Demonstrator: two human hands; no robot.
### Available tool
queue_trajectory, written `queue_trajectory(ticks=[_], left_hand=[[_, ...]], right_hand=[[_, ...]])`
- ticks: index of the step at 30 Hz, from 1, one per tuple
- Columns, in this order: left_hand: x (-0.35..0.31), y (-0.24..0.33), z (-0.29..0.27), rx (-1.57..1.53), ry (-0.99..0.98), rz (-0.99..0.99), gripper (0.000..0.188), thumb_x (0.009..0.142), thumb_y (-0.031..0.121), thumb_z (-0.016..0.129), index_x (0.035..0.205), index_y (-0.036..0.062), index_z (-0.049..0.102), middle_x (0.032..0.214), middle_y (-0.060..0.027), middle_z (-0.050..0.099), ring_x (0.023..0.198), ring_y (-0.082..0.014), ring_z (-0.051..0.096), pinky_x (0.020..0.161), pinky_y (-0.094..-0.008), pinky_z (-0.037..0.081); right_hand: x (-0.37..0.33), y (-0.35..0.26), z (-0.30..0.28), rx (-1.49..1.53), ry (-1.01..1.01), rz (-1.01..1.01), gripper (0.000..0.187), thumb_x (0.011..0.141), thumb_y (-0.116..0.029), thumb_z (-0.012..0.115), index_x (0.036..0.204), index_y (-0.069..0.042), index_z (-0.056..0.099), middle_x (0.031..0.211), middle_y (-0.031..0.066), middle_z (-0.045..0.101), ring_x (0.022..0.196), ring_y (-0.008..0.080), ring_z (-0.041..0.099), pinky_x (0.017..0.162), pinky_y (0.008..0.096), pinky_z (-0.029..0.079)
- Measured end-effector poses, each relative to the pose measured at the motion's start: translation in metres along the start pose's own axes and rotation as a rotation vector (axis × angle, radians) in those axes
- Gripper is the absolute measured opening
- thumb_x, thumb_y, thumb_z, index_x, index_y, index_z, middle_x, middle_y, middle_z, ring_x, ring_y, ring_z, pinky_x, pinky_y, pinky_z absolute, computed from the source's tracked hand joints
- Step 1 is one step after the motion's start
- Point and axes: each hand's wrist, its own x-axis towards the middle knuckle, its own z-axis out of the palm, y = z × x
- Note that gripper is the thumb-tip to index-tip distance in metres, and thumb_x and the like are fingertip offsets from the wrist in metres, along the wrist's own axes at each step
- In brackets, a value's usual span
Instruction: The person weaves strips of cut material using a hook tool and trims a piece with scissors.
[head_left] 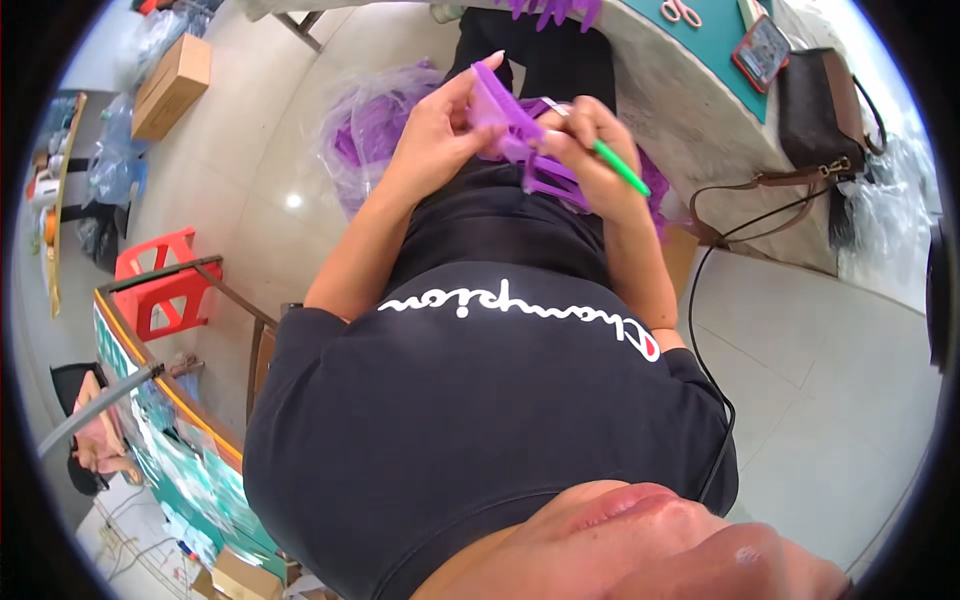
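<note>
Above my lap, my left hand [438, 135] grips a translucent purple plastic piece [497, 108] with a toothed, comb-like edge. Its fingers close round the upper end and side of the piece. My right hand [598, 150] is closed round a slim tool with a green handle [622, 168] and a thin metal tip, which lies near the purple piece. Whether the tip touches the piece, I cannot tell. More purple strips [555, 182] rest on my lap beneath my hands. Beside my left forearm, a clear plastic bag [345, 165] holds many purple pieces.
A table with a green mat [705, 45] stands at the upper right, bearing pink-handled scissors [681, 12], a phone [761, 53] and a dark handbag [815, 105]. A black cable [692, 330] runs beside my right arm. At left are a red stool [160, 285], a cardboard box [172, 88] and another person [98, 435].
</note>
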Motion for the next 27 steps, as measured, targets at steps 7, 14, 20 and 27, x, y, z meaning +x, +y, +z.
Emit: queue_trajectory(ticks=[7, 14, 20, 27], left_hand=[[0.007, -0.071, -0.051, 0.226, 0.279, -0.142, 0.069, 0.08, -0.004, 0.065, 0.144, 0.0113, 0.044, 0.081, -0.0053, 0.065, 0.065, -0.0112, 0.064, 0.06, -0.0259, 0.055], [0.007, -0.089, -0.094, 0.015, 0.141, -0.494, 0.065, 0.083, 0.004, 0.07, 0.142, 0.0021, 0.042, 0.099, -0.0095, 0.065, 0.072, -0.0152, 0.065, 0.063, -0.0247, 0.056], [-0.001, -0.064, -0.147, 0.164, 0.04, -0.595, 0.042, 0.087, 0.022, 0.069, 0.123, 0.0035, 0.058, 0.102, -0.0073, 0.064, 0.092, -0.0152, 0.063, 0.076, -0.0283, 0.053], [-0.006, -0.067, -0.162, 0.486, 0.218, -0.381, 0.035, 0.088, 0.017, 0.065, 0.118, 0.0008, 0.058, 0.104, -0.0087, 0.064, 0.088, -0.0154, 0.06, 0.077, -0.0281, 0.05]], right_hand=[[-0.02, -0.009, -0.038, 0.566, -0.183, -0.202, 0.026, 0.083, -0.002, 0.059, 0.079, -0.016, 0.038, 0.075, 0.0054, 0.052, 0.08, 0.0202, 0.048, 0.083, 0.038, 0.039], [0.011, -0.004, -0.044, 0.222, -0.004, -0.174, 0.025, 0.085, 0.001, 0.058, 0.079, -0.013, 0.039, 0.084, 0.0078, 0.054, 0.085, 0.0188, 0.051, 0.084, 0.0349, 0.039], [0.077, 0.0, -0.093, -1.015, 0.283, -0.437, 0.025, 0.084, -0.018, 0.074, 0.083, -0.004, 0.052, 0.087, 0.012, 0.069, 0.075, 0.027, 0.064, 0.07, 0.0362, 0.049], [0.087, -0.044, -0.26, -1.645, 0.986, -0.603, 0.036, 0.083, -0.039, 0.073, 0.085, -0.007, 0.058, 0.084, 0.0153, 0.068, 0.085, 0.0375, 0.062, 0.078, 0.0464, 0.046]])
